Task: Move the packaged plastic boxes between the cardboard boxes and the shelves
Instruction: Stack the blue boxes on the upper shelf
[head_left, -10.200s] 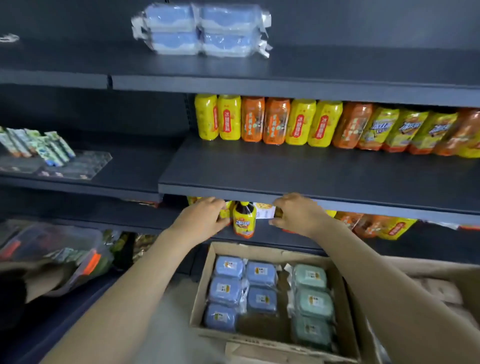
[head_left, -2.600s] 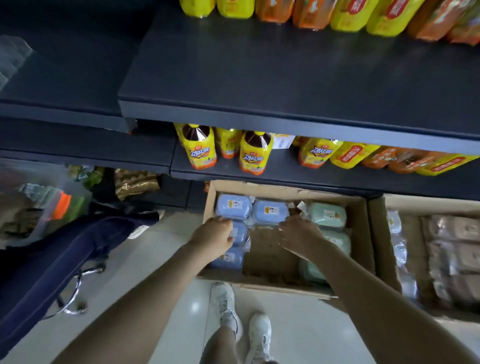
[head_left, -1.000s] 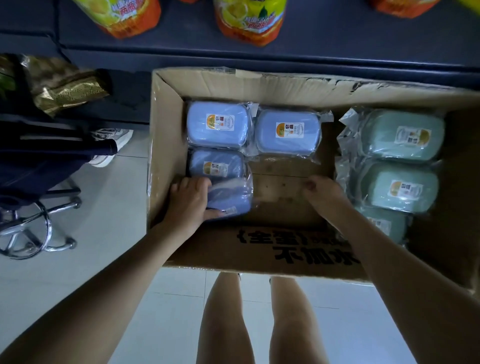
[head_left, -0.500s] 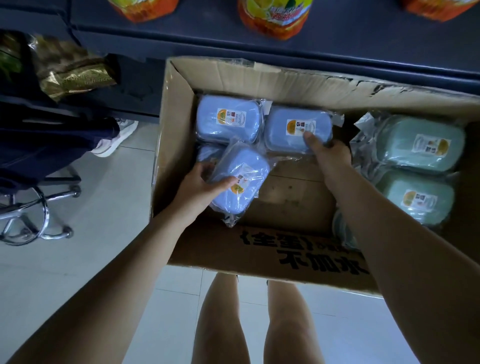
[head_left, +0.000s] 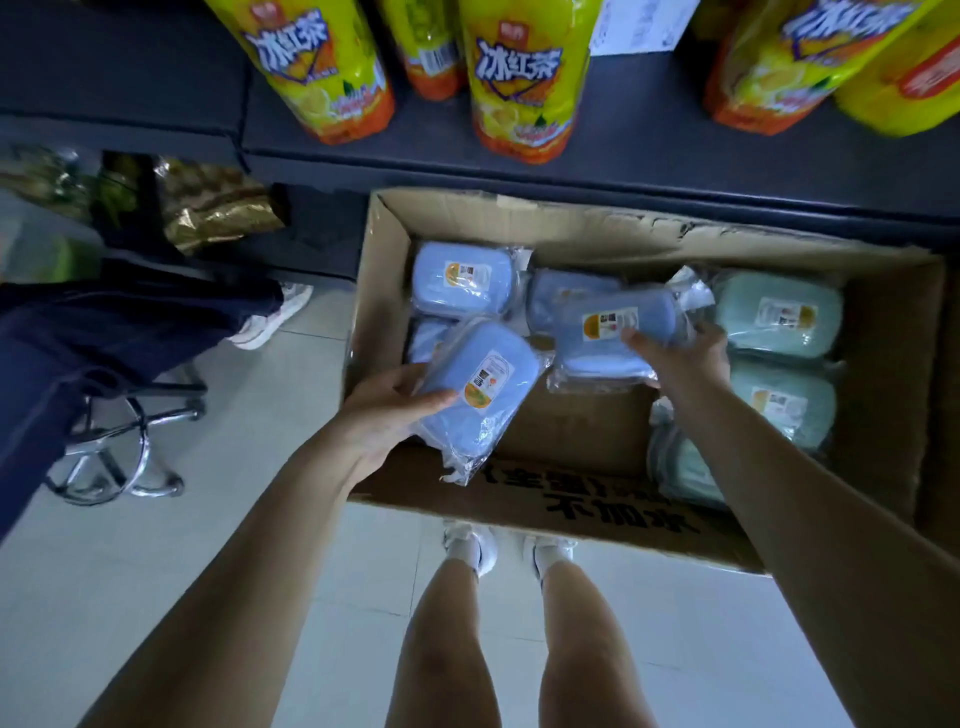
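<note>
Head view: both hands are inside the open cardboard box (head_left: 524, 501), each gripping one packaged plastic box. The left hand (head_left: 387, 410) holds the first blue pack (head_left: 480, 400) by its near end, thumb across the top face and fingers curled underneath. The pack is tilted and raised beside the left wall, its loose wrap tail hanging toward the near wall. The right hand (head_left: 680, 358) grips the second blue pack (head_left: 605, 335) at its right end, thumb on the labelled face, raised over the middle of the carton.

Judgement: one pack per hand suits a single carry up to the shelf (head_left: 649, 150), where bottles (head_left: 519, 78) stand near its front edge.

The remaining blue packs (head_left: 460, 278) lie in the far-left corner. The green packs (head_left: 776, 314) line the right wall.
</note>
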